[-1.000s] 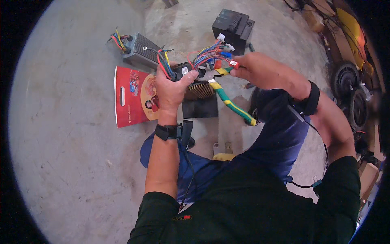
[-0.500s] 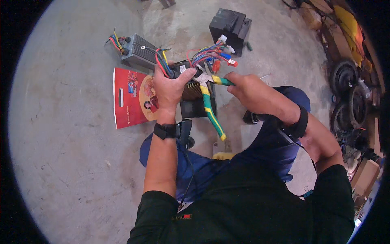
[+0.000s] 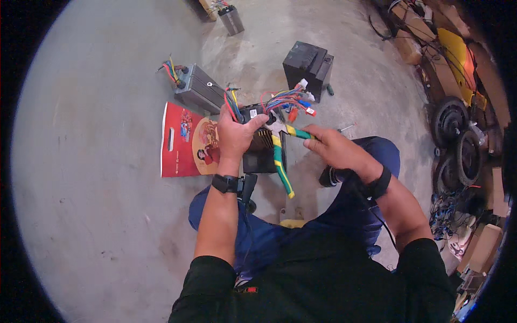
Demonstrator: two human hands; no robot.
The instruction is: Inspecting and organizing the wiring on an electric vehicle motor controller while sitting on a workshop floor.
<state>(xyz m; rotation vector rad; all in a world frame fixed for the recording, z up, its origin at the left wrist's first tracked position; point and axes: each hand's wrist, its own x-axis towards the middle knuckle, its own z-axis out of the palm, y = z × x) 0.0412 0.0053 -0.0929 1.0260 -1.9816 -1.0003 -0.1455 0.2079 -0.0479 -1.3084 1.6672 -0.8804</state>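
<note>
My left hand [image 3: 234, 132] grips a black finned motor controller [image 3: 262, 141], its thumb across the top by the wire outlet. Thick red, yellow, green and blue leads [image 3: 232, 105] rise beside my left fingers. From the controller's far end spreads a bundle of thin coloured wires [image 3: 285, 100] with white, blue and red connectors. My right hand [image 3: 336, 149] is closed around one green-and-yellow handle of the pliers [image 3: 278, 161]; the other handle sticks out free toward me. The pliers' jaws lie against the controller at the wire outlet, close to my left thumb; what they bite on is hidden.
Beyond my left hand stands a grey finned box [image 3: 202, 89] with leads, beside a red bag [image 3: 180, 145] on the concrete floor. A black battery-like block [image 3: 307, 64] stands farther off. Black wheels [image 3: 451, 121], cardboard and cables line the right side. Another finned box [image 3: 231, 21] is far back.
The whole view has shifted, so things appear lower and more shows at the back. Both hands keep their grips; the pliers' free handle has swung slightly left.
</note>
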